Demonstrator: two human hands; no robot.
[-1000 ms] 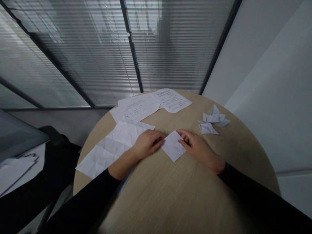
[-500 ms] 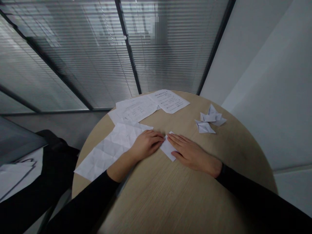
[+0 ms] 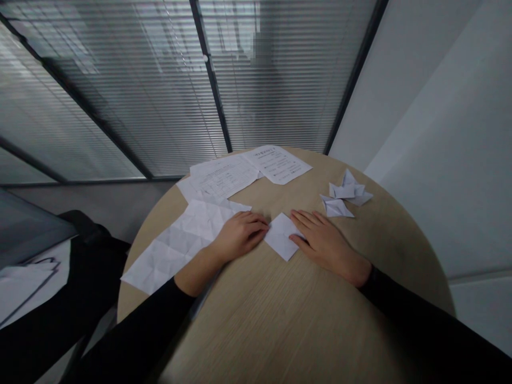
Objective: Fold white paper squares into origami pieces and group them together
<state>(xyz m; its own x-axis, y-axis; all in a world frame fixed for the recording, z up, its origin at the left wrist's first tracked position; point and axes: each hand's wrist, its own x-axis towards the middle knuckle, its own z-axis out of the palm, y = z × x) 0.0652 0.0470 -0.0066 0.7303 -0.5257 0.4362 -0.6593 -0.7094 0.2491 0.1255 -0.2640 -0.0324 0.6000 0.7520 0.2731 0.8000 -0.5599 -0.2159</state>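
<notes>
Along the left of the round wood-veneer table, you have a heavily creased paper sheet lying open and flat, just beside your left hand. That hand rests palm down with its fingers pressed together, pinching nothing, fingertips at or just beside the left corner of the folded paper square. The square lies flat on the table between your hands, one corner pointing toward you. Your right hand lies flat with fingers slightly spread, its thumb and fingertips against the square's right side, also pinching nothing. Further right, two folded paper figures sit well apart from both hands; printed sheets lie at the far edge. My judgement: you are at a folding step on the square, and a further fold would call for closing your fingers on a corner
</notes>
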